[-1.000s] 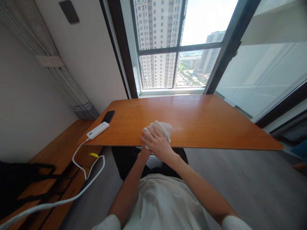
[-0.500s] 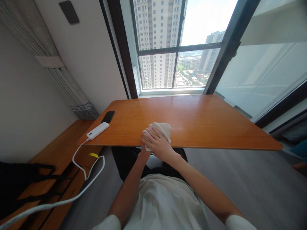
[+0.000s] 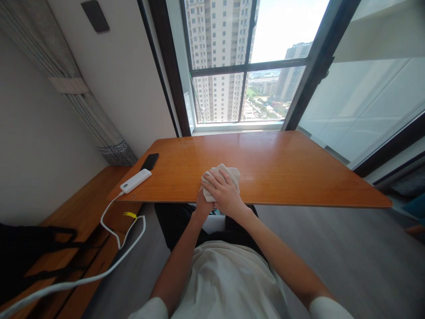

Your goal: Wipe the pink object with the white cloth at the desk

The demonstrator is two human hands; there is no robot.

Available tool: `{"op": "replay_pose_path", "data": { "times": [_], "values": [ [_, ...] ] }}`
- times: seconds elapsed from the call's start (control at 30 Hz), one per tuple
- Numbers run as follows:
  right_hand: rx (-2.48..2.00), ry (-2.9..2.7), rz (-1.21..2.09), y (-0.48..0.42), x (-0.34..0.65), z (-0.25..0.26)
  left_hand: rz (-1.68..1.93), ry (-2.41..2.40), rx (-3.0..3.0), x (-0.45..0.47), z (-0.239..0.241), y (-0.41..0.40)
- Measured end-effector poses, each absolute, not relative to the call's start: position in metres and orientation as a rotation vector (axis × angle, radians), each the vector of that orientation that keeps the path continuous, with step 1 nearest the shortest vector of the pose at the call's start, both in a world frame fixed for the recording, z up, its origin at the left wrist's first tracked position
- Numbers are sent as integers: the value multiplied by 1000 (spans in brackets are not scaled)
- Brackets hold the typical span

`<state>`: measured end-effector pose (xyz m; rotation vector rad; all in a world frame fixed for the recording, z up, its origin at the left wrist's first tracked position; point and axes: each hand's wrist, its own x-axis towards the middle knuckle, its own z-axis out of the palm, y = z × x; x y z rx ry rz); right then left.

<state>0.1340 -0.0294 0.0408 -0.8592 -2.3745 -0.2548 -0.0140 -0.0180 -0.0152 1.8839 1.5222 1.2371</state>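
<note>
A crumpled white cloth lies on the orange wooden table close to its near edge. My right hand presses flat on top of the cloth, fingers spread over it. My left hand sits at the table's near edge just under the right hand, mostly hidden by it; I cannot tell what it grips.
A white power bank with a white cable and a black phone lie at the table's left end. A low wooden bench with a black bag stands at the left. A window is behind the table.
My right hand and the cloth have slid a little to the right along the table's near edge. The left hand followed beneath it.
</note>
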Motion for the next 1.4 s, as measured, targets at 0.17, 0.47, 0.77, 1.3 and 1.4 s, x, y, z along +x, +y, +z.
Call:
{"op": "replay_pose_path", "data": {
  "times": [0.17,0.47,0.77,1.3,1.4],
  "values": [
    [-898,-2295,-201,-22,139,43,1130,1559,1951,-14,-19,-11],
    [-889,-2138,-37,-15,153,49,1118,1645,1930,-7,-9,-16],
    [-847,-2043,131,-4,166,39,1108,1679,1931,-6,-7,-16],
    [-775,-1759,435,3,173,15,1086,1689,1956,-8,-12,-14],
    [-762,-1694,469,3,173,7,1084,1691,1954,-7,-13,-14]
  ]
}}
